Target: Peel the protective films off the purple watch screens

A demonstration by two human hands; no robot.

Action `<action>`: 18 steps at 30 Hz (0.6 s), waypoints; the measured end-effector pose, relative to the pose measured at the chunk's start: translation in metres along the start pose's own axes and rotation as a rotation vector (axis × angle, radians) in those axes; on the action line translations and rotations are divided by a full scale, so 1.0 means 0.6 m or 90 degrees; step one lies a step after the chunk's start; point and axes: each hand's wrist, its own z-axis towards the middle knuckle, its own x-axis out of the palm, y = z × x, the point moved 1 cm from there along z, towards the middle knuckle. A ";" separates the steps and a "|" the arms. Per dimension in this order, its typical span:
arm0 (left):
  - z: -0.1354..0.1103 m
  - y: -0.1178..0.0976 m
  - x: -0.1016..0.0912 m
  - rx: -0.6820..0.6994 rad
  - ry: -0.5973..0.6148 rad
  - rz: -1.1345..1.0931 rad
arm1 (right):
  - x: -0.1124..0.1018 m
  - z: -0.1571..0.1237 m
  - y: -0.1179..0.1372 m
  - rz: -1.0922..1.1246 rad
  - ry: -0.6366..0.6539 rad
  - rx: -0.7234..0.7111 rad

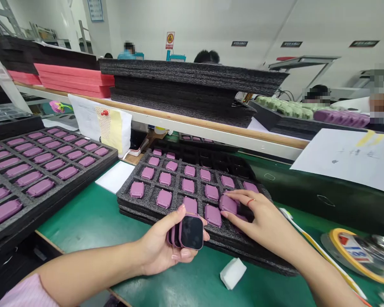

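My left hand point(166, 245) is closed around a small stack of purple watch cases point(192, 232); the front one shows a dark glass face. Over the right part of a black foam tray point(179, 215), my right hand point(262, 213) grips one purple watch case point(228, 204) between thumb and fingers. That case sits tilted at its pocket; whether it still touches the foam is hard to tell. Other purple cases point(187, 185) lie back side up in the tray's pockets. The right hand hides some pockets beneath it.
Another foam tray point(59, 187) of purple cases stands at left. A white crumpled wad point(233, 273) lies on the green table point(192, 285) in front. At right is a yellow-rimmed round object point(348, 256). A shelf point(179, 128) with foam stacks crosses behind; people are beyond.
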 end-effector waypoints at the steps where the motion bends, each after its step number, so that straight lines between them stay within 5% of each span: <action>1: 0.000 0.000 0.000 -0.004 0.004 -0.003 | -0.003 -0.003 0.012 0.002 -0.009 -0.009; 5: 0.002 0.001 -0.003 -0.008 0.018 -0.010 | -0.014 -0.020 0.096 0.086 -0.086 -0.113; 9: 0.006 0.004 -0.007 -0.029 0.009 0.007 | -0.008 -0.035 0.169 0.175 -0.071 -0.261; 15: 0.008 0.005 0.001 -0.031 0.043 -0.013 | 0.004 -0.027 0.172 0.272 -0.074 -0.212; 18: 0.007 0.005 0.002 -0.033 0.050 -0.009 | -0.002 -0.024 0.158 0.379 -0.141 -0.089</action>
